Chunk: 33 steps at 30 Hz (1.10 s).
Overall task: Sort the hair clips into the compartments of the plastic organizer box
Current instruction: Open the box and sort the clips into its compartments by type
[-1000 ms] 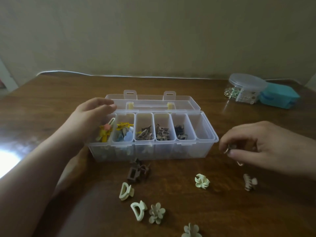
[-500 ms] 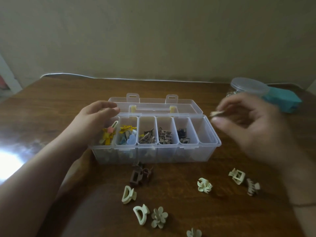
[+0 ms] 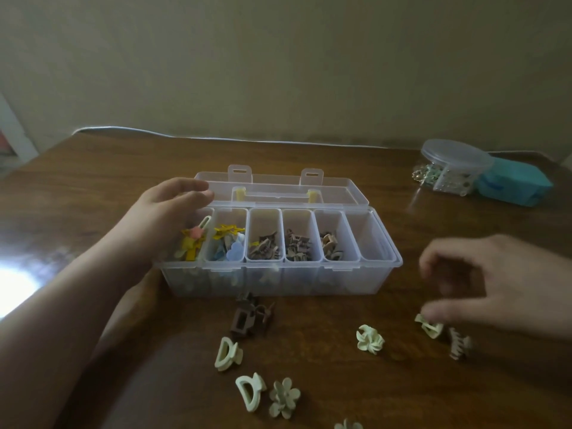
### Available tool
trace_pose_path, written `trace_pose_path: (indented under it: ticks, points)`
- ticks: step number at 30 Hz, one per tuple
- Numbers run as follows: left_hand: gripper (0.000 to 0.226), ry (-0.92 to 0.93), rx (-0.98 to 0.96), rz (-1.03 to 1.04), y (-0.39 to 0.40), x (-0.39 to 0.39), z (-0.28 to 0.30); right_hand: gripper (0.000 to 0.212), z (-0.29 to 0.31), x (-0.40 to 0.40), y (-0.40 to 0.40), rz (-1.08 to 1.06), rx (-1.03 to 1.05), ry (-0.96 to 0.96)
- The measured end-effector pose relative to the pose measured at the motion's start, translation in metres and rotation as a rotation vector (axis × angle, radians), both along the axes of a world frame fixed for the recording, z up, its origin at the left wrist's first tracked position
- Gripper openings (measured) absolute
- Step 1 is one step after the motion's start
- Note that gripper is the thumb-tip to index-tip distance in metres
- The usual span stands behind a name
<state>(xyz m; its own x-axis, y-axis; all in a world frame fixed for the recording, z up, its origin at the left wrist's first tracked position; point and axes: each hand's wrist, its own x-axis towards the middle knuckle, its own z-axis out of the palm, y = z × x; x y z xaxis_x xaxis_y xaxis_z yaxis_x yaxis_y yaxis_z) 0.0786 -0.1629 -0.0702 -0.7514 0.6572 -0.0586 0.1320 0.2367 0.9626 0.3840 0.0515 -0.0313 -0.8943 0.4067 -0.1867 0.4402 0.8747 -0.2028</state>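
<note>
The clear plastic organizer box [image 3: 278,262] stands open mid-table, lid [image 3: 340,187] folded back. Its first five compartments hold yellow, blue and brown clips; the rightmost one [image 3: 371,239] looks empty. My left hand [image 3: 164,218] rests on the box's left end, fingers lying over the first compartment. My right hand [image 3: 483,283] hovers low at the right, fingers spread and blurred, its thumb just above a cream claw clip [image 3: 431,329]. A striped brown clip [image 3: 459,346] lies beside that. Nothing is held in either hand.
Loose clips lie in front of the box: a pale flower clip [image 3: 370,339], dark brown clips [image 3: 247,317], two cream claw clips [image 3: 227,354], another flower clip [image 3: 284,397]. A clear lidded jar [image 3: 455,168] and a teal box [image 3: 513,184] stand at the far right.
My right hand, which pinched a small clip over the box's right end, has come down to the table by the cream clip and holds nothing. The left hand stayed put.
</note>
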Motion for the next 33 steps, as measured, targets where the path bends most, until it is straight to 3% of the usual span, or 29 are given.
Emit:
trace_pose_path:
  ticks: [3,7,10,12,13,18,24,29,33]
  points:
    - [0.055,0.011,-0.007,0.002,0.000,-0.001,-0.002,0.043,-0.009,-0.007,-0.005,0.058,-0.132,-0.125]
    - [0.054,0.016,-0.008,0.002,0.000,-0.002,-0.001,0.026,-0.006,-0.004,-0.001,0.095,-0.112,-0.029]
    - [0.054,0.019,-0.009,0.002,0.000,-0.001,-0.001,0.045,0.003,-0.004,0.002,0.031,-0.081,0.423]
    - [0.055,0.019,-0.012,-0.002,0.000,-0.001,-0.001,0.034,0.001,-0.013,-0.006,-0.006,-0.135,0.795]
    - [0.055,0.019,-0.014,-0.006,0.001,-0.001,-0.001,0.027,-0.002,-0.019,-0.011,-0.003,-0.122,0.866]
    - [0.053,0.012,-0.008,-0.003,0.000,-0.003,-0.003,0.021,-0.019,-0.032,-0.017,0.068,-0.056,0.654]
    - [0.053,0.008,-0.004,-0.005,0.000,-0.005,-0.005,0.013,0.002,-0.022,-0.034,0.294,-0.043,0.729]
    - [0.052,0.009,-0.004,-0.008,0.001,-0.006,-0.006,0.026,-0.016,-0.026,-0.059,0.478,0.276,0.283]
    - [0.048,0.007,-0.001,-0.016,0.000,-0.005,-0.005,0.024,-0.016,-0.029,-0.055,0.500,0.148,0.180]
